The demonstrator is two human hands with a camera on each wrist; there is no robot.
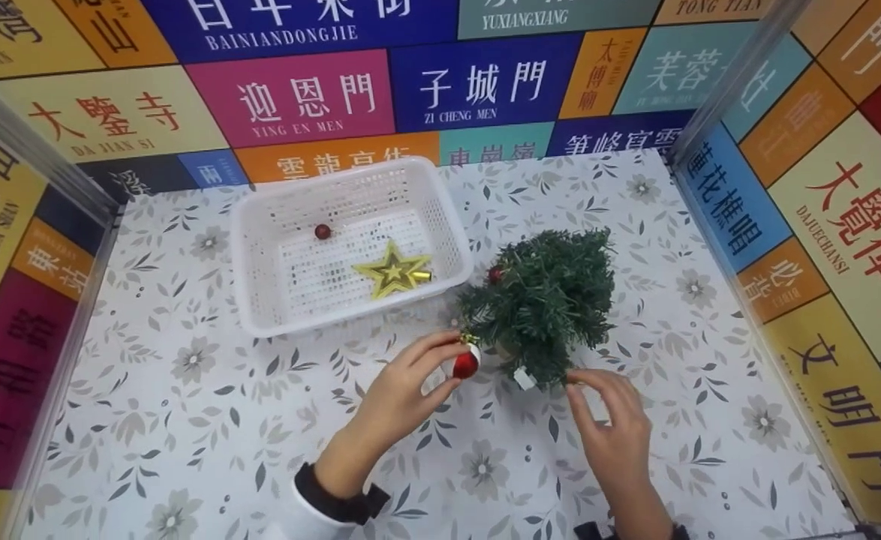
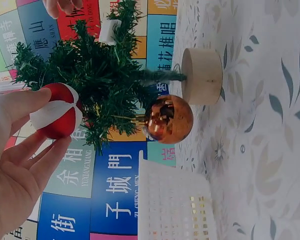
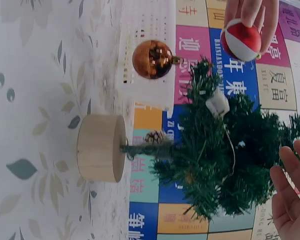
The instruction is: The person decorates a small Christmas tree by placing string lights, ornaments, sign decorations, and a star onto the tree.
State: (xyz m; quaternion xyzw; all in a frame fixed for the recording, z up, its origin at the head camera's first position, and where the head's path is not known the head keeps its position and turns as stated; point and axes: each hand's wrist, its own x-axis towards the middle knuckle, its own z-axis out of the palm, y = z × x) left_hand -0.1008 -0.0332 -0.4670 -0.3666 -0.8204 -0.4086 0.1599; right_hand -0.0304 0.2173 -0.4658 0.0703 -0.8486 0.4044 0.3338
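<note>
A small green artificial Christmas tree (image 1: 553, 292) stands on a round wooden base (image 3: 101, 148). My left hand (image 1: 403, 382) pinches a red and white ball ornament (image 1: 466, 363) by the tree's left side. At the near side, the thumb and forefinger of my right hand (image 1: 617, 420) pinch a branch tip; in the right wrist view its thumb is hidden. A shiny copper ball (image 2: 169, 119) hangs from a low branch. Also on the tree are a dark red ball (image 1: 495, 274), a small white block (image 1: 524, 378) and a pine cone (image 3: 155, 137).
Behind and left of the tree stands a white perforated basket (image 1: 260, 324). Inside it lie a gold star (image 1: 392, 271) and a small dark red ball (image 1: 323, 232). A leaf-patterned cover (image 1: 200, 420) lies under everything. Colourful lettered panels (image 1: 478, 86) close off the back and sides.
</note>
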